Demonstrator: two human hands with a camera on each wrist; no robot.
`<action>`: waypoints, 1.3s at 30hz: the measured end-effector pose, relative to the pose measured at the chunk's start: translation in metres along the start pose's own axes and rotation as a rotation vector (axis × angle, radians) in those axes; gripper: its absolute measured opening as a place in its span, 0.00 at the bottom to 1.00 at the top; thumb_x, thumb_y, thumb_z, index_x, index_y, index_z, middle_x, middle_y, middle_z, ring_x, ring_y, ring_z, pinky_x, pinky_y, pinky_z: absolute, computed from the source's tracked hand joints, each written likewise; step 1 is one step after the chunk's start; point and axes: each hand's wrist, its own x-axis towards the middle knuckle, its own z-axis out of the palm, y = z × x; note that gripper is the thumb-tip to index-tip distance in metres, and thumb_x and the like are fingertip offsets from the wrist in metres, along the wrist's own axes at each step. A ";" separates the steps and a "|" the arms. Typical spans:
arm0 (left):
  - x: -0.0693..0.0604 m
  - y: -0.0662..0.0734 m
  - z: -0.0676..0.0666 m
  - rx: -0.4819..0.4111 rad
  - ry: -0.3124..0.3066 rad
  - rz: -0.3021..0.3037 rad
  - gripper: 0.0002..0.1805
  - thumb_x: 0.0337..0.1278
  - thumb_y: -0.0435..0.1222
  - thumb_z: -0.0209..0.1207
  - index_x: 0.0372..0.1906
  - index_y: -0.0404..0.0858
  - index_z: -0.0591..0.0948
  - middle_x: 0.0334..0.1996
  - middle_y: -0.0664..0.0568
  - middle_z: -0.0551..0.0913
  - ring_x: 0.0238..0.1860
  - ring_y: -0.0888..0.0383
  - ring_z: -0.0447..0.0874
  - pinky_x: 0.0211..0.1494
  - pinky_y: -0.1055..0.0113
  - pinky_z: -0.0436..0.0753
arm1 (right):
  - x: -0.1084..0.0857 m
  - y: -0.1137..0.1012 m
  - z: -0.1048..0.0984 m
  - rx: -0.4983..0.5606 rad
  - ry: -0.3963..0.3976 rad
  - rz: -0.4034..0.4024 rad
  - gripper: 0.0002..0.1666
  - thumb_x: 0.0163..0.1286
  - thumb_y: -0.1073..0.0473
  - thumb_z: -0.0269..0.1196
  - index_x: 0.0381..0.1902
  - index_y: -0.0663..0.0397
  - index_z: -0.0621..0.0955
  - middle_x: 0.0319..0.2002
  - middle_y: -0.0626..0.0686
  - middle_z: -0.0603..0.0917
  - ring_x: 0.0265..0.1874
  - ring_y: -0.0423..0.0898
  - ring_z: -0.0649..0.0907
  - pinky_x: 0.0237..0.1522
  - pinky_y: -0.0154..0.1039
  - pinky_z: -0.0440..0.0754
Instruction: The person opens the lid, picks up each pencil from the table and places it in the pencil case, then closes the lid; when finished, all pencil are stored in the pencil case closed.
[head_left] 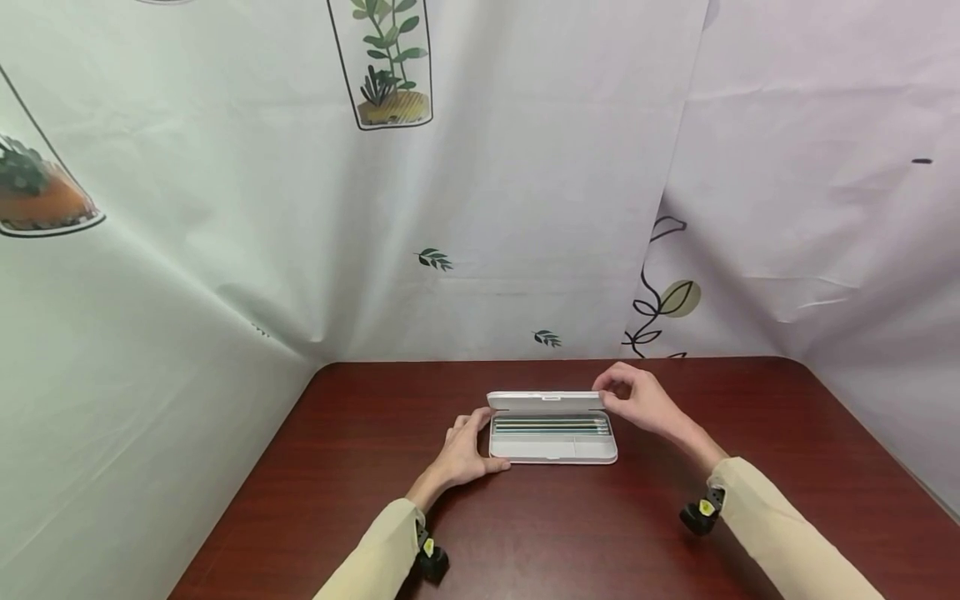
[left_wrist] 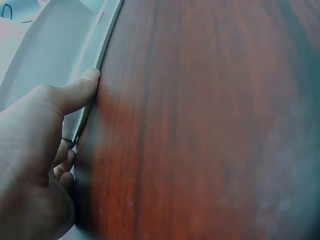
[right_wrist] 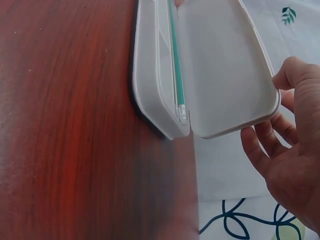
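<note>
A white pencil case [head_left: 532, 450] lies on the table with its hinged lid [head_left: 525, 402] raised at the back. Several pencils [head_left: 551, 426] lie side by side in its rear compartment; in the right wrist view one green pencil [right_wrist: 177, 65] shows its metal end. My left hand [head_left: 461, 454] grips the case's left end, thumb at the front edge and fingers reaching round toward the back. With thumb and fingers, my right hand [head_left: 637, 400] pinches the lid's right corner. The front compartments of the case hold nothing visible.
The dark red wooden table [head_left: 337, 500] has rounded far corners. Behind it and along both sides hangs a white sheet [head_left: 525, 183] printed with plants. Small black cameras, the left [head_left: 433, 562] and the right [head_left: 699, 518], are strapped to the wrists.
</note>
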 end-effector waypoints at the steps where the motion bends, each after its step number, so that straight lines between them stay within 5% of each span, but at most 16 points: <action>1: 0.000 0.000 0.000 -0.004 -0.001 -0.004 0.48 0.41 0.45 0.78 0.69 0.39 0.67 0.62 0.46 0.75 0.59 0.45 0.67 0.59 0.47 0.65 | -0.001 0.000 0.000 -0.001 0.000 -0.003 0.11 0.59 0.72 0.65 0.33 0.50 0.85 0.34 0.45 0.80 0.31 0.43 0.77 0.34 0.36 0.74; 11: -0.001 -0.001 -0.006 -0.080 0.022 -0.004 0.42 0.45 0.46 0.76 0.66 0.37 0.71 0.63 0.46 0.77 0.62 0.45 0.68 0.62 0.45 0.67 | -0.005 0.001 0.000 -0.007 -0.010 -0.042 0.14 0.58 0.73 0.66 0.32 0.47 0.84 0.35 0.43 0.80 0.31 0.42 0.78 0.33 0.42 0.77; 16: 0.000 -0.002 -0.014 -0.095 0.249 0.023 0.12 0.52 0.38 0.66 0.42 0.38 0.84 0.35 0.56 0.88 0.40 0.56 0.85 0.46 0.59 0.79 | -0.007 0.000 0.001 0.005 -0.019 -0.065 0.14 0.57 0.74 0.65 0.33 0.47 0.84 0.35 0.44 0.80 0.31 0.42 0.79 0.32 0.49 0.78; 19: 0.005 0.002 -0.021 -0.093 0.407 0.021 0.01 0.50 0.34 0.63 0.29 0.42 0.85 0.21 0.63 0.82 0.25 0.63 0.80 0.34 0.66 0.77 | -0.008 0.001 0.001 -0.004 -0.013 -0.082 0.15 0.57 0.74 0.65 0.32 0.46 0.84 0.35 0.43 0.79 0.30 0.41 0.78 0.31 0.47 0.78; 21: 0.008 0.008 -0.026 -0.127 0.448 0.040 0.01 0.51 0.32 0.64 0.29 0.41 0.84 0.21 0.63 0.81 0.25 0.63 0.78 0.33 0.67 0.76 | -0.009 0.001 0.001 -0.015 -0.007 -0.095 0.16 0.56 0.74 0.66 0.32 0.46 0.84 0.35 0.42 0.79 0.30 0.41 0.78 0.30 0.44 0.77; 28: 0.020 0.024 -0.031 -0.328 0.297 0.124 0.12 0.57 0.26 0.65 0.46 0.36 0.85 0.42 0.45 0.85 0.43 0.51 0.83 0.46 0.53 0.80 | -0.013 0.001 0.002 -0.007 -0.005 -0.133 0.16 0.55 0.75 0.66 0.32 0.45 0.84 0.34 0.42 0.79 0.29 0.40 0.78 0.29 0.39 0.76; 39: 0.022 0.029 -0.031 -0.337 0.170 0.188 0.07 0.56 0.23 0.65 0.38 0.33 0.88 0.38 0.48 0.85 0.40 0.49 0.80 0.45 0.46 0.80 | -0.016 0.000 0.004 0.012 -0.023 -0.195 0.15 0.53 0.75 0.66 0.32 0.49 0.84 0.34 0.44 0.81 0.30 0.40 0.78 0.29 0.41 0.78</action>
